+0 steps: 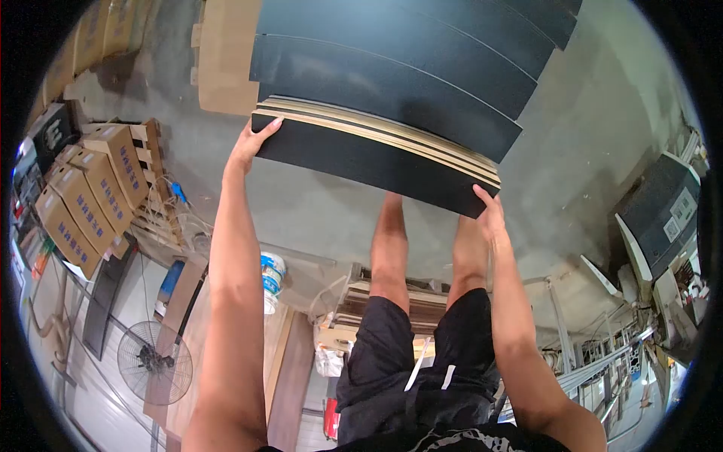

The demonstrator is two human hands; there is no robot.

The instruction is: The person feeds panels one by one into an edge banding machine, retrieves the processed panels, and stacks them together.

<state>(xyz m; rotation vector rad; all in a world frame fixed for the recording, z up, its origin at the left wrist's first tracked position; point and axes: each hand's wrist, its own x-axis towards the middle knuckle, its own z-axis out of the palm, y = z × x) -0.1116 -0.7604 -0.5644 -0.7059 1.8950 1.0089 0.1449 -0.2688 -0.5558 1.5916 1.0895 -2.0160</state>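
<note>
A stack of several long black boards (369, 166) with pale wood-coloured edges spans the space between my hands, tilted down to the right. My left hand (254, 142) grips its left end, thumb on the black front face. At the right end my right hand (488, 209) holds the lower corner, thumb also on the face. The other fingers of both hands are mostly hidden behind the boards. Just beyond the stack, wide black panels (384, 75) lie side by side; a flat brown cardboard piece (226, 64) shows at their left.
Brown cartons (94, 192) stand on a wooden pallet (154, 162) at the left. A fan (154, 361) and a white-and-blue bucket (273, 275) are lower left. Behind my legs is a pile of boards (358, 309). At the right leans a dark panel (663, 215) with labels.
</note>
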